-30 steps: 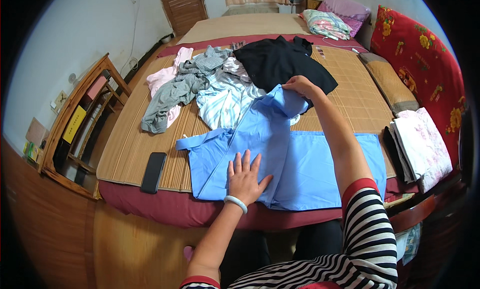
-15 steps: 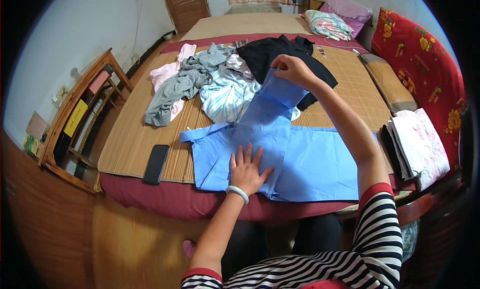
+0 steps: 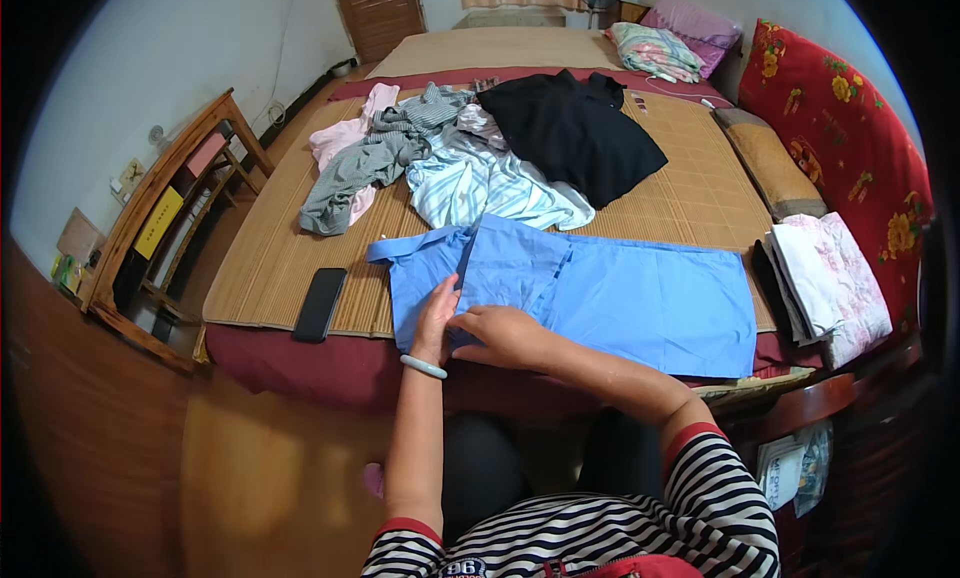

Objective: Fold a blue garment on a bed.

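The blue shirt [image 3: 600, 298] lies spread flat on the woven mat of the bed [image 3: 690, 188], near its front edge, with a black phone [image 3: 320, 303] well to its left and a pile of mixed clothes [image 3: 440, 158] behind it. The left hand [image 3: 437, 318] rests flat on the shirt's left part with fingers together and extended, a pale bangle at the wrist; the right hand [image 3: 500, 333] lies just beside it, fingers curled down onto the fabric's near edge, though whether they pinch it I cannot tell
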Available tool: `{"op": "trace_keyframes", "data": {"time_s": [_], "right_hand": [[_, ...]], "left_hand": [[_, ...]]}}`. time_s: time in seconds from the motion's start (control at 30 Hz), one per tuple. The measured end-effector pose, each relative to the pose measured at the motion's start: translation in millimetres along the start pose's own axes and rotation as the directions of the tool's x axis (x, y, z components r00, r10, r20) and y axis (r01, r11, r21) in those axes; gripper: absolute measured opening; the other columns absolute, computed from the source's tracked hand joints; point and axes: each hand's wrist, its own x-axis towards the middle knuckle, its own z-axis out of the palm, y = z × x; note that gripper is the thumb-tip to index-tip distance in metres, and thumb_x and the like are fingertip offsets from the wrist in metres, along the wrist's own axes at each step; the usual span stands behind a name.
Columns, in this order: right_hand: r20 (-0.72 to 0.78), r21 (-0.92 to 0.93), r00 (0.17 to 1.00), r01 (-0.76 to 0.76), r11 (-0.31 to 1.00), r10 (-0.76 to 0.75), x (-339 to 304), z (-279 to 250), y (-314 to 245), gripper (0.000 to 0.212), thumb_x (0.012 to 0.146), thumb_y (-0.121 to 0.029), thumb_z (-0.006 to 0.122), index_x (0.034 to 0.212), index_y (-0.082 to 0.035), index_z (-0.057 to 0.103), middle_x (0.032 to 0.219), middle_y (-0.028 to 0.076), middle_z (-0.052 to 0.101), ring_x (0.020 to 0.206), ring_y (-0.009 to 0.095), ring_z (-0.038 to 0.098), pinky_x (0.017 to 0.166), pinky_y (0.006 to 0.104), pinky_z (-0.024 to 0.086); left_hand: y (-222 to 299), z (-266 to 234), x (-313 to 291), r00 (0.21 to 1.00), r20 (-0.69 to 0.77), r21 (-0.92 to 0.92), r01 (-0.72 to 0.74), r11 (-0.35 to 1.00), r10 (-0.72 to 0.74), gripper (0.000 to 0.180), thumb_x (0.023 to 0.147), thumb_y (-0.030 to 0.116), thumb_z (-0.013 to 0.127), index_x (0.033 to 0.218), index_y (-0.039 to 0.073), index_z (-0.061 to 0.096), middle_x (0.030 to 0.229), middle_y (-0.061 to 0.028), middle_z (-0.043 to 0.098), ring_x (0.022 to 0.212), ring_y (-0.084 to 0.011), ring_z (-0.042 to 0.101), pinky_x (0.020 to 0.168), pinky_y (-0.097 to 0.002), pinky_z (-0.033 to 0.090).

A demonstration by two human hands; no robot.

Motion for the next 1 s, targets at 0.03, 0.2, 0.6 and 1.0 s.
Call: {"op": "trace_keyframes", "data": {"time_s": [0.03, 0.2, 0.6, 1.0], "right_hand": [[-0.013, 0.067, 1.0, 0.011, 0.998, -0.01, -3, -2, 3, 0.04, 0.087, -0.031, 0.07, 0.118, -0.007, 0.062, 0.105, 0.016, 0.066, 0.094, 0.037, 0.065, 0.081, 0.0459, 0.052], [-0.403, 0.03, 0.915, 0.02, 0.999, -0.006, -2, -20, 56, 0.028, 0.084, -0.023, 0.073, 0.106, -0.007, 0.068, 0.103, 0.016, 0.067, 0.095, 0.038, 0.064, 0.083, 0.0459, 0.051], [-0.534, -0.061, 0.812, -0.318, 0.946, 0.238, -29, 14, 161, 0.055, 0.089, -0.031, 0.068, 0.136, -0.007, 0.053, 0.14, 0.017, 0.05, 0.13, 0.035, 0.047, 0.109, 0.0463, 0.037], [-0.472, 0.05, 0.881, -0.023, 0.998, 0.044, -96, 8, 16, 0.019, 0.078, -0.02, 0.076, 0.085, -0.005, 0.066, 0.086, 0.01, 0.063, 0.084, 0.03, 0.061, 0.075, 0.0421, 0.046]], "left_hand": [[-4, 2, -6, 0.99, -0.041, 0.11, -0.133, 0.985, 0.139, 0.053, 0.102, 0.03, 0.054, 0.144, -0.001, 0.044, 0.134, -0.0134, 0.056, 0.117, -0.0194, 0.057, 0.102, -0.0322, 0.042], [11, 10, -16, 1.0, 0.023, 0.259, 0.006, 0.966, -0.013, 0.071, 0.089, 0.018, 0.073, 0.145, -0.009, 0.037, 0.127, -0.0152, 0.06, 0.12, -0.0185, 0.055, 0.103, -0.0287, 0.041], [2, 5, 8, 0.999, 0.008, 0.295, 0.03, 0.955, -0.034, 0.059, 0.087, -0.003, 0.062, 0.142, -0.007, 0.042, 0.118, -0.017, 0.063, 0.104, -0.022, 0.063, 0.094, -0.0327, 0.049], [23, 3, 17, 0.972, -0.007, -0.047, 0.236, 0.971, -0.237, 0.038, 0.094, 0.001, 0.058, 0.131, 0.007, 0.054, 0.113, -0.0111, 0.066, 0.097, -0.026, 0.069, 0.085, -0.042, 0.059]]}}
